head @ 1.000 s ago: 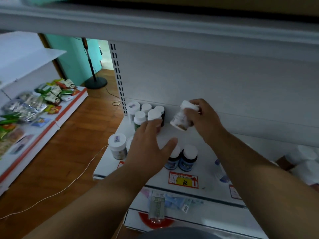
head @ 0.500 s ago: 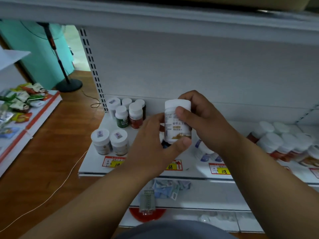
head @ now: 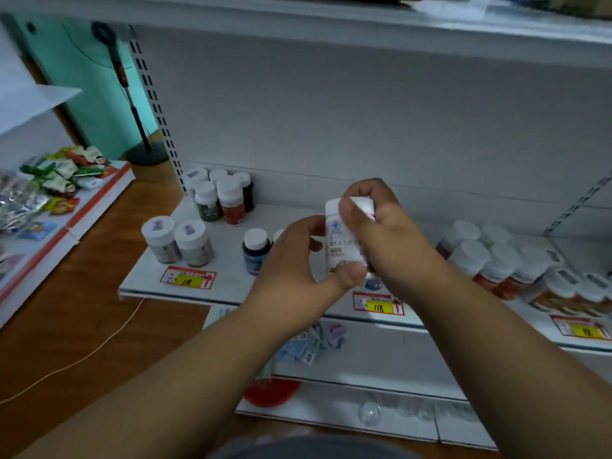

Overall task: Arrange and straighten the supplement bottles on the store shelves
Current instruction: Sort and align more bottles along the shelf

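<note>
Left of the hands: two wide white-capped jars (head: 177, 240), five bottles at the back (head: 220, 197), one dark blue bottle (head: 255, 250). Three yellow price tags (head: 188, 278).

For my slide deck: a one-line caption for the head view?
Both hands, left and right, hold a white supplement bottle upright above the shelf.

White-capped supplement bottle (head: 342, 240) held upright above the shelf (head: 228, 276); other white-capped bottles (head: 178, 241) standing in clusters left and right.
</note>
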{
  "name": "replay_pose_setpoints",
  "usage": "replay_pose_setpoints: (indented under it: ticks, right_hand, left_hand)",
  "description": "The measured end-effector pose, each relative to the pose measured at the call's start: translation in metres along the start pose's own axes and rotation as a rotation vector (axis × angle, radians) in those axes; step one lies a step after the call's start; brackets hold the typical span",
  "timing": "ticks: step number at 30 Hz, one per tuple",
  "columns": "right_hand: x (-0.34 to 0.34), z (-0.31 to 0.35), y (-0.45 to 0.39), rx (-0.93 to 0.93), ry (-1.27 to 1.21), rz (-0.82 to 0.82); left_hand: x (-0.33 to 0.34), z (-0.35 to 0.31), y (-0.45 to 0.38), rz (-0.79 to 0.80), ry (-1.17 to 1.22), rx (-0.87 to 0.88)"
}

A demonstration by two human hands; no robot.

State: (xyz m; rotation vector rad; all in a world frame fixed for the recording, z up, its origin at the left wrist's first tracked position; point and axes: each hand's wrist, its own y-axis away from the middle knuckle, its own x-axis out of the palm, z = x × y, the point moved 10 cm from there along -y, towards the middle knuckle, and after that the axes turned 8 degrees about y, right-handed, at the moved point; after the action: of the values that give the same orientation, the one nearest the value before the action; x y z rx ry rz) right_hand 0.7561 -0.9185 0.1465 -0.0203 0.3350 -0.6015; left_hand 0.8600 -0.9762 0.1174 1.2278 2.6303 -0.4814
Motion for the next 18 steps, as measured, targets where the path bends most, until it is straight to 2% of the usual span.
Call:
replay_pose_setpoints:
  ticks: [5,10,13,16,18]
  right_hand:
    - [0.022,-0.019,0.001,0.078,-0.028,0.061]
    - [0.063,-0.004,-0.028,-0.082,0.23,0.043]
    - [0.105,0.001,-0.046,-0.096,0.377,0.046]
    - [0.145,0.005,-0.063,-0.104,0.557,0.033]
    - [0.164,0.0,-0.075,-0.096,0.7,0.033]
  left_hand:
    - [-0.019,0.015,0.015,-0.038,-0.081,-0.011]
    - [-0.083,0.047,0.014,-0.136,-0.095,-0.007]
    - [-0.139,0.07,0.008,-0.245,-0.123,0.006]
    - [-0.187,0.079,-0.002,-0.277,-0.249,0.133]
    - [-0.202,0.082,-0.013,-0.202,-0.437,0.251]
